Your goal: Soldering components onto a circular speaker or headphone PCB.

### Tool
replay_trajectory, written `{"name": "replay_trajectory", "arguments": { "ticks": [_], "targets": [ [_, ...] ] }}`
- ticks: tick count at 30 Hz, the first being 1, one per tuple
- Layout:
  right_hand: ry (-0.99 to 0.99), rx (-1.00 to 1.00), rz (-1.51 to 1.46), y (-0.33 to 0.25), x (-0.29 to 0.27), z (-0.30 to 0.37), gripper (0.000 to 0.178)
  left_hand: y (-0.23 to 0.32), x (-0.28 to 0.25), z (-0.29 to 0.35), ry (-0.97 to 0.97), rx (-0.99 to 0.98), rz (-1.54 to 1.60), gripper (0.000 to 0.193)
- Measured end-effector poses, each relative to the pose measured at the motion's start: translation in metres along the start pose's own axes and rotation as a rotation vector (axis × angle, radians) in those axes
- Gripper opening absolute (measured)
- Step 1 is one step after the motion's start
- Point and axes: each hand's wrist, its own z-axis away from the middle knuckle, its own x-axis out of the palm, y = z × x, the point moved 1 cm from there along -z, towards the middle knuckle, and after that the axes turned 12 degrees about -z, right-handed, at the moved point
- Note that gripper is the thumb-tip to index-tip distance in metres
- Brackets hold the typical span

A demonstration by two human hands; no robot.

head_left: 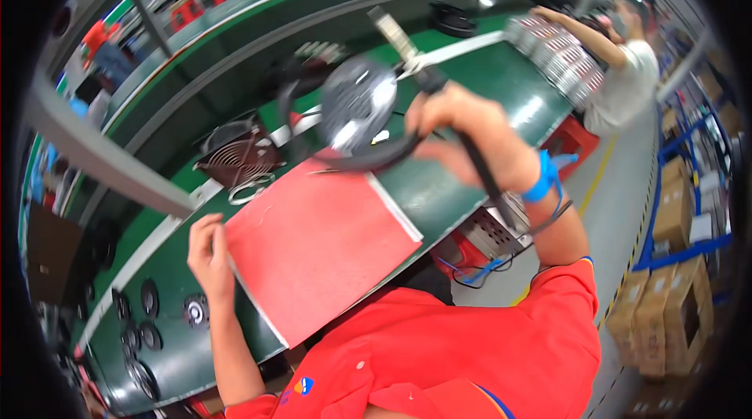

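Red shirt (478, 333) nearest, raised right hand (474, 129) grips a black band (368, 161), left hand (210, 258) curls, empty.

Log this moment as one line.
Right hand: gripping blurred black curved band | Left hand: beside red mat | Wire-grilled fan: on green workbench

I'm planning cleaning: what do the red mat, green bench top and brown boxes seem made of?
Red mat: perhaps rubber or plastic, matte, by its dull face.
Green bench top: possibly laminate or rubber, glossy, by its soft glare.
Brown boxes: likely cardboard, matte, by plain tan sides.
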Motion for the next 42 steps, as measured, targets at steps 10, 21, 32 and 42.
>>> {"name": "replay_trajectory", "arguments": {
  "ticks": [10,21,32,42],
  "targets": [
    [0.142,0.106,0.384,0.236,-0.008,-0.059,0.037,0.015,0.008,0.012,-0.083,0.144,-0.149,0.003],
    [0.159,0.186,0.15,0.161,0.045,0.009,0.019,0.017,-0.003,0.012,-0.075,0.131,-0.2,0.005],
    [-0.077,0.176,0.176,0.144,0.076,0.058,0.02,-0.009,-0.043,-0.017,0.047,0.197,-0.433,0.009],
    [0.089,0.248,0.23,0.123,0.079,0.06,0.026,-0.256,-0.197,-0.096,-0.09,-0.346,-1.186,0.049]
  ]
}}
